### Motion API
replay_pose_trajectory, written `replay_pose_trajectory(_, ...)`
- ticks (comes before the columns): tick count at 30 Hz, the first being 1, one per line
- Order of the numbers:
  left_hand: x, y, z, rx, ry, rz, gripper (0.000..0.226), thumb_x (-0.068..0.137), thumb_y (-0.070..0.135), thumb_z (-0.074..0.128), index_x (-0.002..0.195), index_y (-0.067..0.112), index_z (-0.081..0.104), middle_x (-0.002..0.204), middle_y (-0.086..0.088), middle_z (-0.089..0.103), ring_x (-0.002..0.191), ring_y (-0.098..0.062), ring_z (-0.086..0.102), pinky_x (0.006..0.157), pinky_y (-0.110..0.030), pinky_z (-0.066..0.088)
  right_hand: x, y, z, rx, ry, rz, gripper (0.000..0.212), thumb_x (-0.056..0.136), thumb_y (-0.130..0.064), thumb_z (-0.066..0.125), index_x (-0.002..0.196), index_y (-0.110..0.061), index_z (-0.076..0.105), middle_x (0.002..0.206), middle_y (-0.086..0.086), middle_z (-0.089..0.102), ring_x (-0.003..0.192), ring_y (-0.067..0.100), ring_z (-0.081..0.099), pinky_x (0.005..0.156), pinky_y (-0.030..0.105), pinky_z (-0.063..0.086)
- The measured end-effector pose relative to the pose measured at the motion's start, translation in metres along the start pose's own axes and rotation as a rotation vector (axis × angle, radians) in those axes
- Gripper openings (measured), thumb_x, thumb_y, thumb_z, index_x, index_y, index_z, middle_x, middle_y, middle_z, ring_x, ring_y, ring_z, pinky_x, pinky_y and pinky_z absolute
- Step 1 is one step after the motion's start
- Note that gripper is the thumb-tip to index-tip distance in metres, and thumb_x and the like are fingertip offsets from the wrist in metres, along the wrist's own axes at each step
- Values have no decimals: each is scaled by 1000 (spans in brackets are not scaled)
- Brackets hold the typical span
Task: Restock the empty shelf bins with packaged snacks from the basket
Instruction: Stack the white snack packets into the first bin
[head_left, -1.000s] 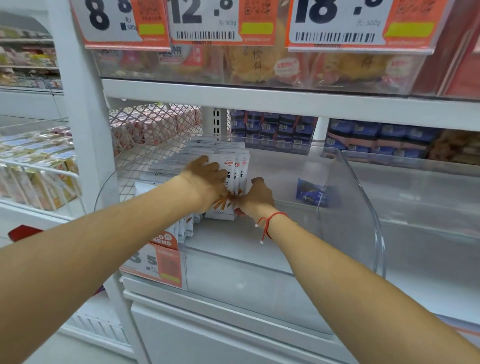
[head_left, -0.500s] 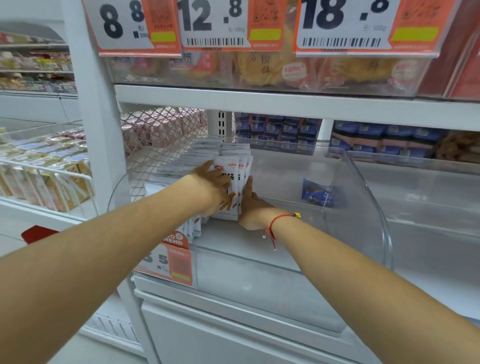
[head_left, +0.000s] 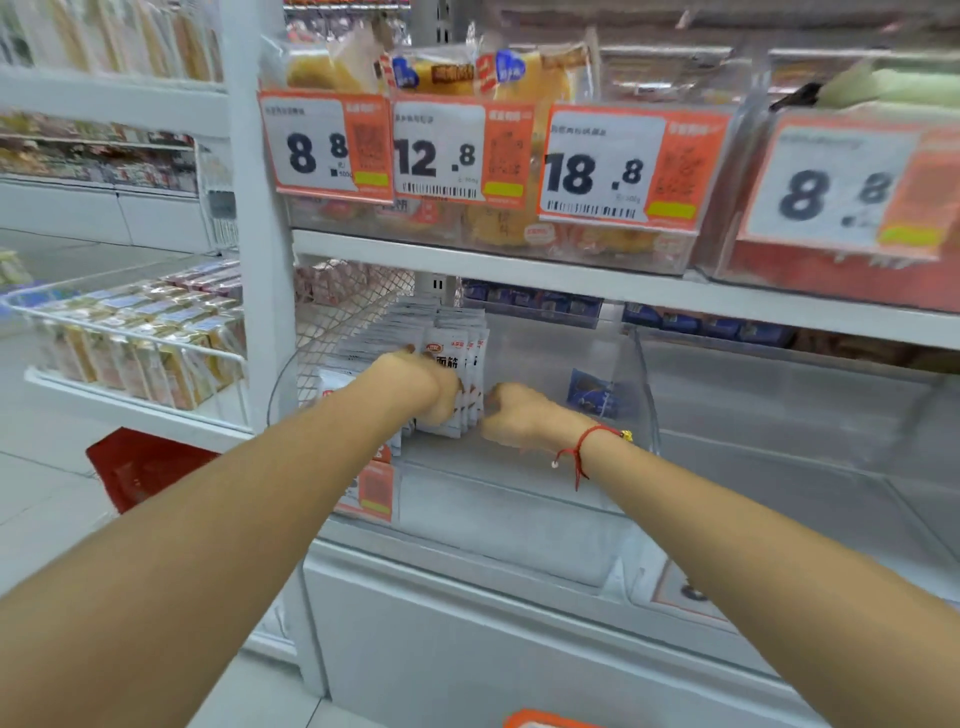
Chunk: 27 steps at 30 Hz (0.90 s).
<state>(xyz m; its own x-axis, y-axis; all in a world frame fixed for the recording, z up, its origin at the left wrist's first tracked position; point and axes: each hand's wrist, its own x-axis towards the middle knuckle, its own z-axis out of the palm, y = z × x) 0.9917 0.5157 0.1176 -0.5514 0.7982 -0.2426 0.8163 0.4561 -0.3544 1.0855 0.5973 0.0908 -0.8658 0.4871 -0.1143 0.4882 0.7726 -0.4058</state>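
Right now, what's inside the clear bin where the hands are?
The clear bin holds rows of white snack packets on its left side and one blue packet at the right. The left hand and right hand cover the front packets' lower parts.

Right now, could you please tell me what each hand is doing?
Left hand: grips the front of the white snack packets.
Right hand: fingers curled, beside the packets; whether it holds one cannot be told.
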Motion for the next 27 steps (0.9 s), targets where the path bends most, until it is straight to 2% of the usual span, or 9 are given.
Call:
replay_pose_trajectory(2,-25,6,-3,-54,68,-17,34,93,15,42,125,15,53,130,-15,52,118,-34,48,98,-41,38,-27,1,-4,12,83,-24,15,91,-18,54,95,-11,66,105,14,62,100,33,59,77,34,48)
replay_pose_trajectory(5,-64,21,-3,-197,221,-42,32,92,20,45,122,17,56,127,-13,56,118,-33,51,92,-37,39,-69,4,-6,97,237,-58,16,86,-24,61,100,-22,69,112,4,66,105,28,61,88,37,51)
replay_pose_trajectory(7,-94,33,1,-315,291,-71,33,93,22,46,124,25,57,130,-10,57,118,-31,53,89,-35,41,-101,9,-2,144,298,-72,4,84,-27,64,86,-30,65,98,0,66,97,26,63,83,37,52)
replay_pose_trajectory(8,-107,40,6,-364,298,-69,33,94,23,46,125,28,57,130,-8,57,118,-31,54,90,-34,42,-118,13,1,154,301,-74,5,83,-28,65,80,-32,62,89,-3,64,93,24,63,81,36,52)
replay_pose_trajectory(12,-144,80,38,-460,233,18,32,94,30,46,124,32,56,127,4,60,118,-24,54,89,-33,41,-174,45,17,122,156,-50,6,84,-23,65,80,-27,67,69,-7,60,75,19,62,75,31,52)
replay_pose_trajectory(16,-169,137,82,-551,139,84,32,94,31,46,124,31,56,129,6,59,119,-23,53,95,-33,42,-227,88,44,145,-48,6,10,86,-17,62,91,-20,70,74,0,64,59,10,57,71,28,50)
replay_pose_trajectory(20,-184,194,134,-628,-15,142,31,94,33,47,124,34,56,132,8,57,120,-20,53,98,-31,41,-276,134,89,113,-190,87,19,91,-18,58,107,-16,68,93,2,62,75,13,57,80,28,49)
replay_pose_trajectory(23,-192,226,173,-638,-136,176,35,95,29,45,128,33,54,137,6,53,123,-22,51,99,-33,42,-306,167,136,85,-273,156,24,95,-22,54,117,-17,63,112,6,64,98,20,60,86,31,47)
replay_pose_trajectory(27,-200,257,221,-630,-240,206,37,96,22,45,132,28,51,140,1,51,125,-22,49,95,-31,43,-335,194,196,116,-349,256,44,96,-33,52,137,-18,44,136,7,45,120,24,47,99,34,42)
